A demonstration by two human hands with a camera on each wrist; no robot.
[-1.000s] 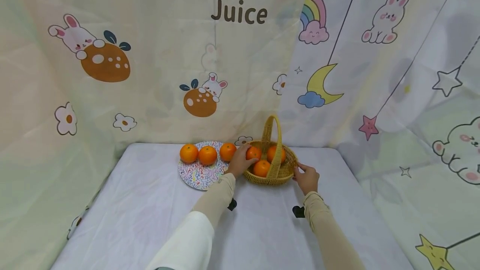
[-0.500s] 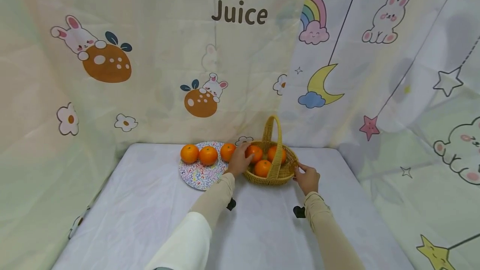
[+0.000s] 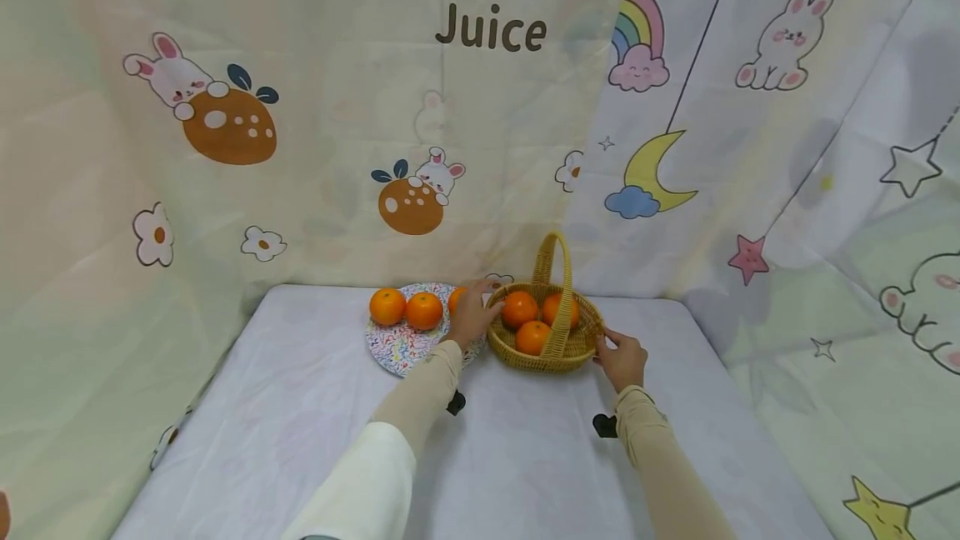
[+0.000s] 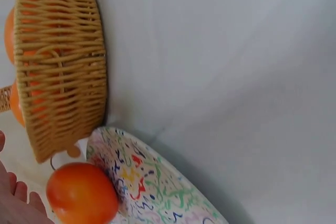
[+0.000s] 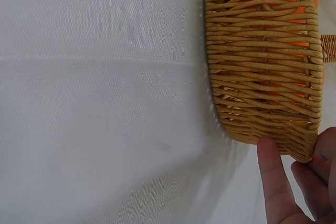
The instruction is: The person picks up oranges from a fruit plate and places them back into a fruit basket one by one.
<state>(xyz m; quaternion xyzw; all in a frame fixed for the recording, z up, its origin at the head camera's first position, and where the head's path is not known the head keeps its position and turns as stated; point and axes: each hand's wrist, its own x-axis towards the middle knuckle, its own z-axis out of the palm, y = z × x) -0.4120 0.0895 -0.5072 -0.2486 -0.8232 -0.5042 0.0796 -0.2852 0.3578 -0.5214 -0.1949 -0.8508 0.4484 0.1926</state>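
A yellow wicker basket [image 3: 536, 363] with an arched handle stands near the back of the table, holding three oranges [image 3: 532, 338]. My right hand [image 3: 622, 359] pinches its right rim; in the right wrist view one finger [image 5: 273, 177] touches the woven side. To the left lies a speckled, colourful plate [image 3: 393, 346] with two oranges [image 3: 423, 311] side by side at its back. A third orange [image 4: 83, 193] on the plate is partly hidden in the head view behind my left hand [image 3: 471, 315]. That hand holds nothing, its fingers relaxed between plate and basket rim.
A white cloth covers the table [image 3: 300, 407]. Behind it hangs a printed curtain [image 3: 322, 190] with rabbits, fruit and the word "Juice". Dark heart-shaped pieces [image 3: 604, 426] show beside both wrists.
My left hand has let go of an orange in the basket and drawn back left over the plate's edge. The right hand stays on the basket rim. The head view has shifted slightly.
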